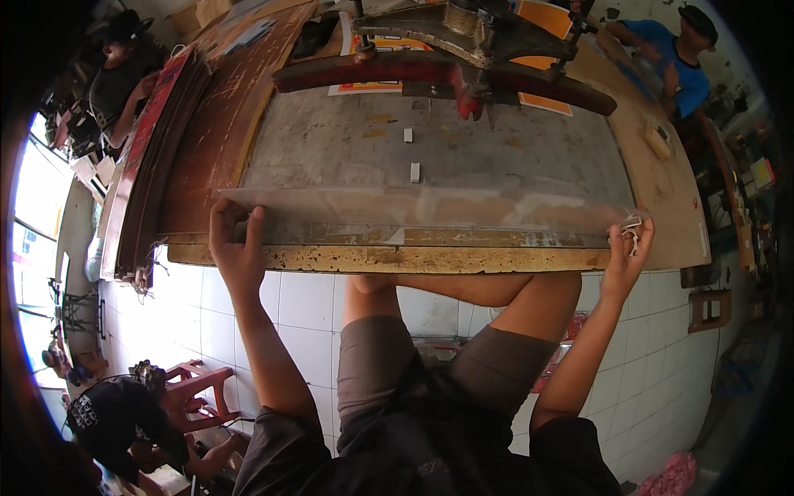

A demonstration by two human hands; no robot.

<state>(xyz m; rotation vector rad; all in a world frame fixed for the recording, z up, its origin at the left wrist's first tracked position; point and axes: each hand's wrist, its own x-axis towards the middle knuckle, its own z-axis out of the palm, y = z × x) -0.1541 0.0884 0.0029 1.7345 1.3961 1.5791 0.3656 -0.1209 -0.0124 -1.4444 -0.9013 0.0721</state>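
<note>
Head view: left fingers (257, 217), right fingers (647, 226) closed on clear film (447, 203); printed orange sheet (401, 45) beyond

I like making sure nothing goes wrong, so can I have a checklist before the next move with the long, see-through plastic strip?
1. Bare left hand at the long, see-through plastic strip's left end: ok.
2. Bare right hand at its right end: ok.
3. Both grips firm: cannot tell.
4. Flat grey board free of bits: not ok; two small white rectangular pieces lie on it.
5. Fingers away from the long red metal bar: ok.
</note>
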